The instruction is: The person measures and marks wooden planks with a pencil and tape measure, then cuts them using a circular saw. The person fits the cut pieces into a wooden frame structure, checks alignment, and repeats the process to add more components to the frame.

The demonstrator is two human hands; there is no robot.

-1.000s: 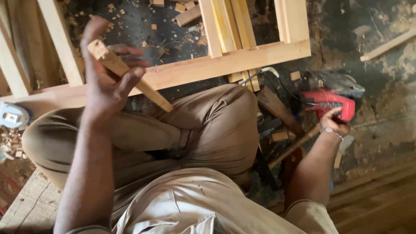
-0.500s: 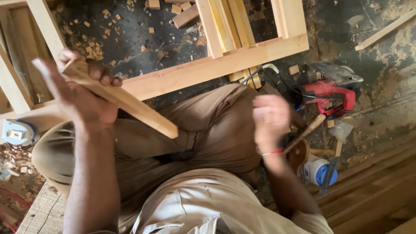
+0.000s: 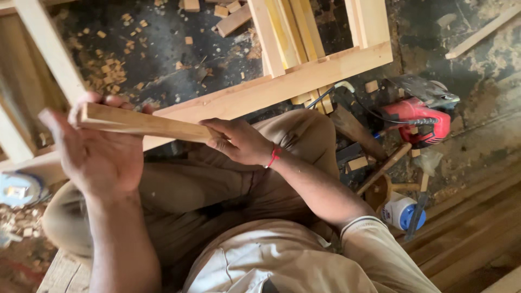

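Note:
A short pale wooden stick (image 3: 146, 124) lies level in front of me, above my crossed legs. My left hand (image 3: 97, 154) holds its left end, fingers curled over the top edge. My right hand (image 3: 239, 142) grips the stick's right end, a red thread around that wrist. Behind the stick a long wooden frame rail (image 3: 282, 87) crosses the floor at a slant.
A red power saw (image 3: 420, 116) with a black cord lies on the floor at right, beside a wooden-handled tool (image 3: 382, 168) and a white-and-blue bottle (image 3: 401, 212). Upright wooden frame pieces (image 3: 282, 32) stand beyond the rail. Wood chips litter the dark floor (image 3: 135, 54). Planks lie at lower right.
My right hand has left the area by the red saw and come across to take the stick's right end. The stick has swung from a steep slant to nearly level.

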